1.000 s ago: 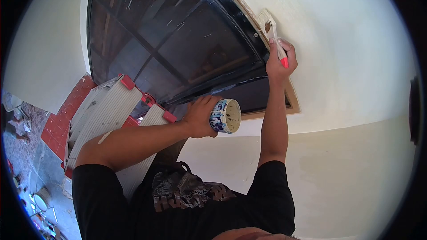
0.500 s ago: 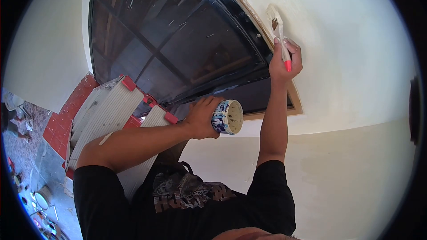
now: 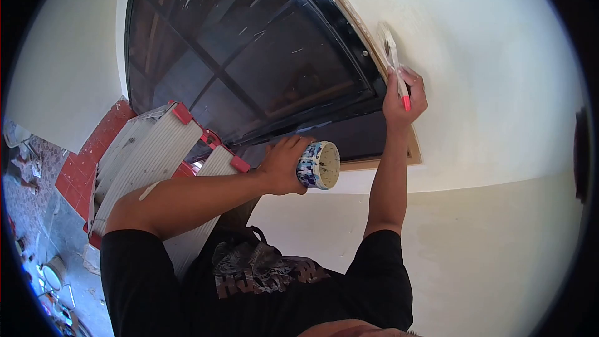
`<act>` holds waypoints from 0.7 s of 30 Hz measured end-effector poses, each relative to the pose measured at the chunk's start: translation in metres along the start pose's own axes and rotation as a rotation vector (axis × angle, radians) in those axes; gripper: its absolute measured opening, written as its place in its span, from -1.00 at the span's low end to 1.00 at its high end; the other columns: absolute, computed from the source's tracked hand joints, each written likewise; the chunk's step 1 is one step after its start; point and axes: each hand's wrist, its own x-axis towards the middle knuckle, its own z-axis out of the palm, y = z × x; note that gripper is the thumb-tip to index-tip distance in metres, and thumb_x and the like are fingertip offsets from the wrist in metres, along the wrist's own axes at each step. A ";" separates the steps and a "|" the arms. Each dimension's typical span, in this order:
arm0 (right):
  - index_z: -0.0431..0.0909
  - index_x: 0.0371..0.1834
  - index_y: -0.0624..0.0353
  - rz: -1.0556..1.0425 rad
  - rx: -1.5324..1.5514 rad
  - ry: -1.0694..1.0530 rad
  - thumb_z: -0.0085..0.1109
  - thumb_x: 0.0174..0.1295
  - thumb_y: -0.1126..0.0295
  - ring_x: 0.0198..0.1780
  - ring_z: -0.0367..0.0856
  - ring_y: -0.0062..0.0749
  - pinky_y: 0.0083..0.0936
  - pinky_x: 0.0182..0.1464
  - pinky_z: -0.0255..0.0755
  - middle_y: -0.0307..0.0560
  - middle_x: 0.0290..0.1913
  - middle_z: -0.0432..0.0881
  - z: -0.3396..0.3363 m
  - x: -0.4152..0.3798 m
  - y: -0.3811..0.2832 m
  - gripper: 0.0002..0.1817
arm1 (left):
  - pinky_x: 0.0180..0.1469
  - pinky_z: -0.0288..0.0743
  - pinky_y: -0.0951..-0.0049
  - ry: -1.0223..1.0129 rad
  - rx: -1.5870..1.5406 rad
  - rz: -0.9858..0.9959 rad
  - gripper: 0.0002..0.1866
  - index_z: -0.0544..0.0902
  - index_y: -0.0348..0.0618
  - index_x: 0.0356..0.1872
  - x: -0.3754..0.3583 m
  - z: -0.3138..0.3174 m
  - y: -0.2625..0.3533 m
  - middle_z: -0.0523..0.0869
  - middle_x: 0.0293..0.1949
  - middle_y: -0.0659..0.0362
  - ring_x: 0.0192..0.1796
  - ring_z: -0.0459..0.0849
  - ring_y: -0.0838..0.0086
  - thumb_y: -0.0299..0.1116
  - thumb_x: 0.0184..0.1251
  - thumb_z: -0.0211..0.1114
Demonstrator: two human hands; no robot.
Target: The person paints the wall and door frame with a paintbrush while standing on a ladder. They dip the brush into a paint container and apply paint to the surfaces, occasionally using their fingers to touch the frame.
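Note:
My right hand (image 3: 405,93) grips a paintbrush (image 3: 392,50) with a red-tipped handle. Its bristle end lies against the cream wall (image 3: 474,87), right beside the wooden window frame (image 3: 359,22). Lower down, my left hand (image 3: 287,165) is wrapped round a small paint tub (image 3: 310,165), its outside streaked with blue, white and dark paint. The tub is tilted so that its open mouth faces right, and a pale, speckled inside shows. Behind both hands is the dark window (image 3: 249,56) with black bars.
A ladder (image 3: 146,156) with ribbed light steps and red corner caps stands at my left. Red tiles (image 3: 90,159) edge the floor beside it. Far below, a white bucket (image 3: 54,273) and scattered items sit on the floor. Part of a person (image 3: 22,171) shows at the left edge.
My right hand and the paintbrush have moved a little down along the window frame, and the brush has turned more edge-on. My left hand and the tub have hardly moved.

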 end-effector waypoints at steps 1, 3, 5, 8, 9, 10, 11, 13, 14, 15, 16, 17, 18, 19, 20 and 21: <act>0.70 -0.21 0.25 0.004 -0.007 0.001 0.50 0.16 0.65 -0.09 0.83 -0.05 -0.33 -0.01 0.68 0.14 -0.15 0.80 0.001 0.004 -0.002 -0.81 | 0.35 0.35 -0.21 0.014 0.001 0.006 0.15 0.35 0.03 0.47 -0.001 0.002 -0.001 0.52 0.25 0.03 0.40 0.46 -0.03 -0.23 -0.37 0.73; 0.69 -0.22 0.25 -0.054 0.014 -0.074 0.50 0.16 0.66 -0.08 0.83 -0.05 -0.34 0.01 0.67 0.14 -0.15 0.80 0.006 0.012 -0.003 -0.82 | 0.34 0.36 -0.21 0.007 -0.006 0.009 0.14 0.35 0.03 0.46 0.000 0.002 -0.002 0.52 0.24 0.03 0.39 0.47 -0.03 -0.24 -0.37 0.72; 0.69 -0.22 0.26 -0.067 0.000 -0.120 0.50 0.16 0.66 -0.09 0.83 -0.06 -0.34 0.01 0.67 0.14 -0.14 0.80 0.005 0.008 0.006 -0.81 | 0.33 0.37 -0.21 0.009 -0.014 0.009 0.14 0.36 0.03 0.46 -0.001 0.002 -0.002 0.52 0.23 0.03 0.38 0.48 -0.04 -0.24 -0.37 0.72; 0.69 -0.21 0.26 -0.100 -0.029 -0.163 0.50 0.16 0.66 -0.09 0.82 -0.06 -0.35 0.01 0.67 0.13 -0.14 0.80 0.001 0.001 0.011 -0.81 | 0.32 0.38 -0.20 0.028 -0.006 0.007 0.13 0.36 0.04 0.45 -0.001 0.001 -0.001 0.53 0.23 0.03 0.37 0.49 -0.03 -0.24 -0.37 0.71; 0.69 -0.21 0.27 -0.104 -0.058 -0.161 0.50 0.16 0.66 -0.10 0.82 -0.06 -0.35 0.00 0.67 0.12 -0.14 0.80 -0.002 -0.002 0.009 -0.81 | 0.32 0.38 -0.20 0.023 0.000 0.003 0.14 0.36 0.04 0.46 -0.001 0.001 0.000 0.53 0.23 0.04 0.37 0.49 -0.03 -0.24 -0.37 0.71; 0.69 -0.21 0.27 -0.107 -0.056 -0.164 0.50 0.16 0.66 -0.10 0.82 -0.06 -0.35 0.00 0.67 0.12 -0.14 0.80 -0.004 -0.004 0.007 -0.81 | 0.32 0.38 -0.19 0.017 0.009 0.003 0.15 0.36 0.04 0.46 -0.001 0.001 0.000 0.53 0.23 0.04 0.37 0.49 -0.02 -0.24 -0.38 0.71; 0.69 -0.20 0.27 -0.061 -0.045 -0.124 0.50 0.16 0.66 -0.11 0.82 -0.05 -0.35 -0.01 0.67 0.11 -0.14 0.80 -0.004 -0.003 0.003 -0.81 | 0.32 0.38 -0.19 0.022 0.008 0.005 0.15 0.36 0.04 0.46 -0.002 -0.001 0.001 0.53 0.23 0.04 0.37 0.49 -0.02 -0.24 -0.38 0.71; 0.69 -0.20 0.27 -0.021 -0.034 -0.084 0.50 0.16 0.66 -0.13 0.82 -0.05 -0.36 -0.01 0.67 0.10 -0.14 0.80 0.000 0.003 -0.002 -0.81 | 0.32 0.38 -0.18 -0.017 0.026 -0.001 0.15 0.36 0.03 0.46 -0.001 -0.003 0.003 0.52 0.23 0.05 0.38 0.49 -0.01 -0.24 -0.38 0.72; 0.69 -0.20 0.27 -0.025 0.003 -0.060 0.50 0.16 0.65 -0.13 0.82 -0.05 -0.35 -0.02 0.67 0.10 -0.15 0.80 0.003 0.011 -0.007 -0.81 | 0.32 0.38 -0.18 -0.018 0.027 0.001 0.15 0.36 0.03 0.46 -0.001 -0.001 0.001 0.52 0.23 0.05 0.38 0.49 -0.01 -0.24 -0.38 0.72; 0.69 -0.21 0.27 -0.027 0.039 -0.034 0.50 0.16 0.65 -0.13 0.82 -0.06 -0.35 -0.03 0.67 0.09 -0.15 0.80 0.005 0.016 -0.008 -0.81 | 0.32 0.38 -0.18 0.002 0.010 0.008 0.15 0.35 0.03 0.46 -0.001 0.000 0.000 0.52 0.24 0.05 0.39 0.48 -0.01 -0.24 -0.39 0.72; 0.69 -0.21 0.27 -0.021 0.035 -0.032 0.50 0.16 0.65 -0.13 0.82 -0.06 -0.35 -0.03 0.67 0.09 -0.15 0.80 0.008 0.017 -0.004 -0.81 | 0.31 0.38 -0.19 0.019 -0.006 0.014 0.15 0.35 0.03 0.46 -0.001 0.002 -0.002 0.52 0.24 0.05 0.39 0.48 -0.01 -0.24 -0.39 0.72; 0.69 -0.20 0.27 -0.031 0.025 -0.070 0.50 0.17 0.65 -0.13 0.82 -0.06 -0.35 -0.03 0.67 0.09 -0.15 0.81 0.012 0.019 0.001 -0.81 | 0.31 0.38 -0.19 0.010 -0.003 0.013 0.15 0.35 0.03 0.46 -0.002 0.002 0.000 0.52 0.24 0.05 0.39 0.48 -0.01 -0.24 -0.39 0.72; 0.69 -0.20 0.27 -0.042 0.018 -0.108 0.50 0.17 0.65 -0.12 0.83 -0.07 -0.35 -0.03 0.67 0.09 -0.16 0.81 0.014 0.019 0.003 -0.81 | 0.31 0.38 -0.19 0.010 -0.001 0.010 0.15 0.35 0.03 0.46 -0.002 0.001 0.000 0.52 0.24 0.05 0.39 0.48 -0.01 -0.24 -0.39 0.72; 0.69 -0.20 0.27 -0.039 0.020 -0.106 0.50 0.17 0.65 -0.12 0.83 -0.07 -0.35 -0.03 0.67 0.09 -0.16 0.81 0.012 0.017 0.004 -0.81 | 0.31 0.38 -0.19 0.016 0.002 0.006 0.16 0.36 0.03 0.46 -0.002 0.000 0.001 0.52 0.25 0.05 0.39 0.48 -0.01 -0.24 -0.39 0.73; 0.69 -0.21 0.27 -0.058 0.001 -0.114 0.50 0.16 0.65 -0.11 0.83 -0.08 -0.35 -0.03 0.67 0.09 -0.16 0.81 0.008 0.014 0.007 -0.81 | 0.31 0.38 -0.19 0.021 0.001 0.003 0.16 0.36 0.03 0.46 -0.001 0.000 0.000 0.52 0.25 0.05 0.39 0.48 -0.01 -0.24 -0.39 0.73; 0.69 -0.22 0.27 -0.081 -0.016 -0.124 0.50 0.16 0.65 -0.11 0.83 -0.08 -0.34 -0.02 0.67 0.09 -0.16 0.81 0.005 0.011 0.008 -0.82 | 0.31 0.38 -0.20 0.031 0.005 0.011 0.16 0.36 0.03 0.46 -0.001 0.001 -0.001 0.52 0.25 0.04 0.39 0.48 -0.02 -0.24 -0.39 0.73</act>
